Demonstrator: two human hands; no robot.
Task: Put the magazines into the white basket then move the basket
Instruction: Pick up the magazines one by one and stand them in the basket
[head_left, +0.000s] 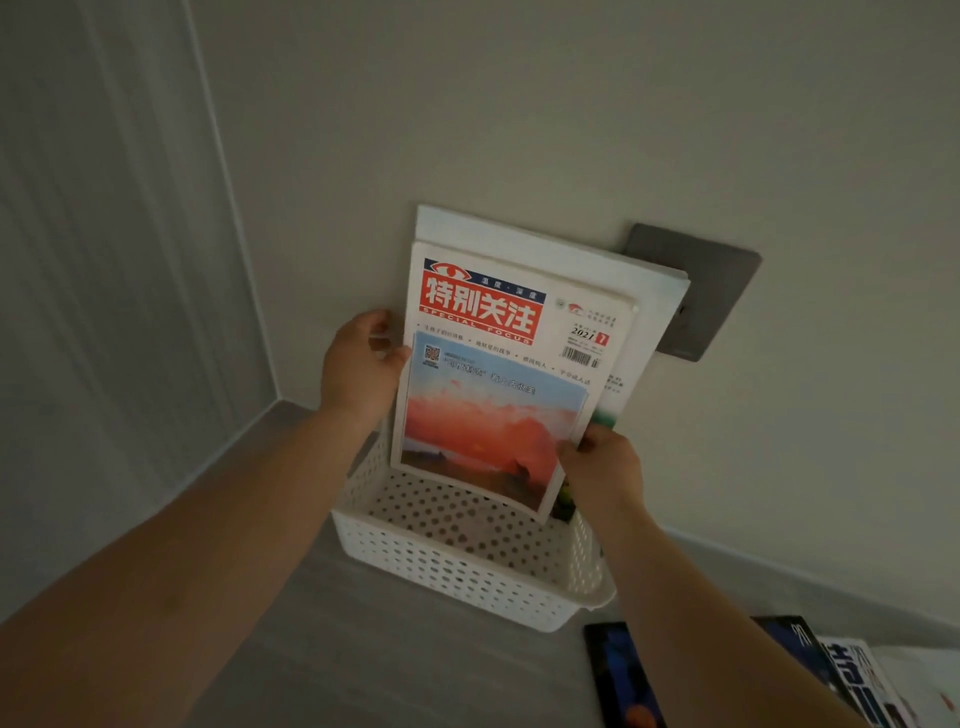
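A white perforated basket (467, 571) stands on a grey surface against the wall. A magazine (498, 374) with a red title block and an orange sky picture stands upright in it, lower end inside the basket. Behind it leans a larger white magazine (571, 260) against the wall. My left hand (358, 369) grips the front magazine's left edge. My right hand (605, 467) grips its lower right corner. More magazines (852, 675) lie at the bottom right, partly hidden by my right forearm.
A dark grey wall plate (711, 291) sits behind the leaning magazines. A dark magazine (623, 675) lies flat just right of the basket's near corner. A panelled wall (104, 260) closes the left side, meeting the surface in a corner.
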